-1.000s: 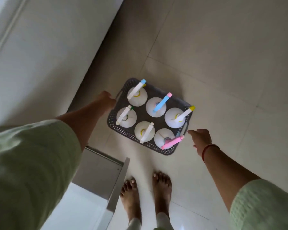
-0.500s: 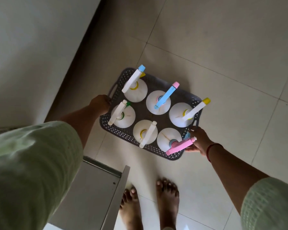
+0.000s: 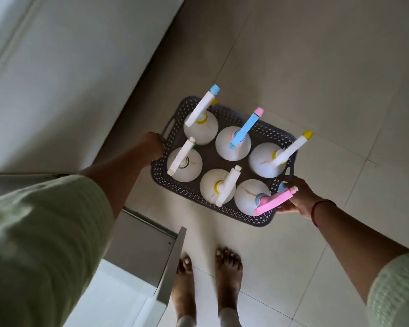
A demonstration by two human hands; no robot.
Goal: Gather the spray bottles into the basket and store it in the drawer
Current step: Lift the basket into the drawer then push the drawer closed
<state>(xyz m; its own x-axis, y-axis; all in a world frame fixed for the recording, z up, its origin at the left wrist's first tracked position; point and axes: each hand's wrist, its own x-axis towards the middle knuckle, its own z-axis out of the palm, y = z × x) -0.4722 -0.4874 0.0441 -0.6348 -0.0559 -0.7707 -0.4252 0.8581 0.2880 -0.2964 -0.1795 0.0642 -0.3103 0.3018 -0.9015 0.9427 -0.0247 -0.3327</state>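
A dark perforated basket (image 3: 232, 212) is held above the tiled floor, with several white spray bottles standing upright inside it. One bottle has a pink sprayer head (image 3: 273, 201) at the near right corner, another a blue one (image 3: 244, 128) in the back row. My left hand (image 3: 152, 145) grips the basket's left handle. My right hand (image 3: 298, 197) grips the right handle beside the pink sprayer. An open white drawer (image 3: 137, 253) sits at the lower left, partly hidden by my left sleeve.
White cabinet fronts (image 3: 69, 79) run along the left side. My bare feet (image 3: 208, 279) stand on the pale floor tiles just right of the drawer front (image 3: 172, 263). Open floor (image 3: 316, 79) stretches to the right and beyond the basket.
My right hand reached in and closed on the basket's right handle. The basket now looks nearer to the camera and slightly turned, with both hands on it.
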